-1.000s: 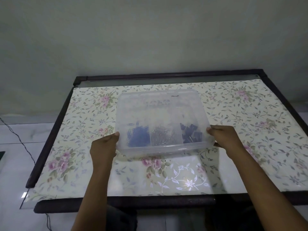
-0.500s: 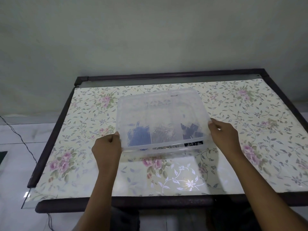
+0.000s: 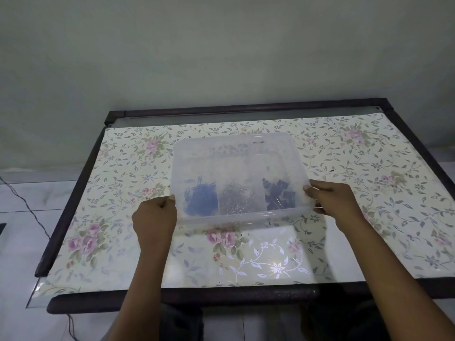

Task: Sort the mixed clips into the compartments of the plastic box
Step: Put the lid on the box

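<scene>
A clear plastic box (image 3: 236, 153) with a translucent lid lies in the middle of the floral table. Through it I see three near compartments: blue paper clips (image 3: 200, 199) on the left, silver clips (image 3: 240, 201) in the middle, dark binder clips (image 3: 279, 195) on the right. My left hand (image 3: 155, 217) grips the box's near left corner, thumb on top. My right hand (image 3: 331, 200) grips the near right corner. The far compartments are too hazy to read.
The table (image 3: 369, 193) has a glass top over flowered paper and a dark frame (image 3: 73, 188). A wall stands close behind it. A black cable (image 3: 27, 207) runs across the tiled floor on the left. A small dark speck (image 3: 331, 170) lies right of the box.
Both hands shifted on the box's near corners, and the near edge, raised half a second ago, has come down towards the table.
</scene>
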Available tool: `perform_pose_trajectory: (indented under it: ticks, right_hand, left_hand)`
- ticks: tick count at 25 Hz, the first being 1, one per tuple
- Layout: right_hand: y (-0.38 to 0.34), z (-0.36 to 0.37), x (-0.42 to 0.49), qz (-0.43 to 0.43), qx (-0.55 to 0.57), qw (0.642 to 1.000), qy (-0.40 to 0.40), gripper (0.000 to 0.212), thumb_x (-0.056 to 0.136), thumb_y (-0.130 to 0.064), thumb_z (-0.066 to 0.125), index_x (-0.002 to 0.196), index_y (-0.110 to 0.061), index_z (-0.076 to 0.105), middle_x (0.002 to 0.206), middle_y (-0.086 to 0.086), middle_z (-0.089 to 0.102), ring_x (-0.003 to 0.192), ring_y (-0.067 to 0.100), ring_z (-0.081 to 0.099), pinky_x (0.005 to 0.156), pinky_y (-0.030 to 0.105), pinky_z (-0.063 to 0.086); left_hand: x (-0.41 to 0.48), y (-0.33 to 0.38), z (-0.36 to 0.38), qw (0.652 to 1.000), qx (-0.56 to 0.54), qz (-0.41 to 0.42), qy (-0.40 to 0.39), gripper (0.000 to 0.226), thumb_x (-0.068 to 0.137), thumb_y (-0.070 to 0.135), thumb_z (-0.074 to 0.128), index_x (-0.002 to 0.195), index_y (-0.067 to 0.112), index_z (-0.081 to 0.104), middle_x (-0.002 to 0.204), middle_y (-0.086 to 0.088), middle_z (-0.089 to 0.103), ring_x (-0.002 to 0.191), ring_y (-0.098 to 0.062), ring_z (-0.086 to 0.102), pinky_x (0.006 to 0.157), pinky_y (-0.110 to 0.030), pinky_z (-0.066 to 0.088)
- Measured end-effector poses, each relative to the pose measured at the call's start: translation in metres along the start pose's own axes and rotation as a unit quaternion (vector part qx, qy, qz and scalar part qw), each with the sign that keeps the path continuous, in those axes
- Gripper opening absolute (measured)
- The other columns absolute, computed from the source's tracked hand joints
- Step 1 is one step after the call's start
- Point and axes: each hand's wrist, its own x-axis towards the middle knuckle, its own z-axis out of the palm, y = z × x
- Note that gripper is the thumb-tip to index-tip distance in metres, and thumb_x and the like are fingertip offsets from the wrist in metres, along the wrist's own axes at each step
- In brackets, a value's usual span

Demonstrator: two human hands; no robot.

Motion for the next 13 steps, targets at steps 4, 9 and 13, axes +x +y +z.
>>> perform_pose_trajectory:
  ticks: [4, 9, 13]
  right_hand:
    - [-0.003, 0.001, -0.002, 0.076, 0.069, 0.995, -0.003, 0.016, 0.080, -0.010, 0.070, 0.068, -0.002, 0.062, 0.075, 0.014, 0.059, 0.066, 0.025, 0.054, 0.074, 0.039, 0.052]
    - [-0.005, -0.002, -0.003, 0.108, -0.008, 0.994, 0.029, 0.030, 0.075, -0.007, 0.074, 0.054, -0.003, 0.052, 0.058, 0.012, 0.056, 0.055, 0.026, 0.054, 0.079, 0.045, 0.054]
    - [-0.004, -0.023, -0.022, 0.158, -0.080, 0.982, -0.064, 0.023, 0.075, -0.005, 0.074, 0.063, 0.001, 0.055, 0.062, 0.013, 0.057, 0.057, 0.023, 0.051, 0.063, 0.034, 0.048]
  left_hand:
    - [0.009, -0.002, 0.002, 0.980, -0.123, -0.146, -0.062, 0.038, 0.088, 0.026, 0.058, 0.056, 0.011, 0.048, 0.027, 0.004, 0.051, 0.056, -0.029, 0.054, 0.086, -0.045, 0.049]
    - [0.018, -0.009, -0.003, 0.965, -0.131, -0.199, -0.106, 0.034, 0.086, 0.023, 0.063, 0.061, 0.003, 0.052, 0.033, -0.005, 0.056, 0.051, -0.027, 0.057, 0.056, -0.028, 0.043]
    - [0.005, -0.015, -0.034, 0.933, -0.099, -0.249, -0.242, 0.021, 0.083, 0.017, 0.066, 0.080, -0.004, 0.060, 0.056, -0.014, 0.067, 0.041, -0.018, 0.063, 0.041, -0.018, 0.037]
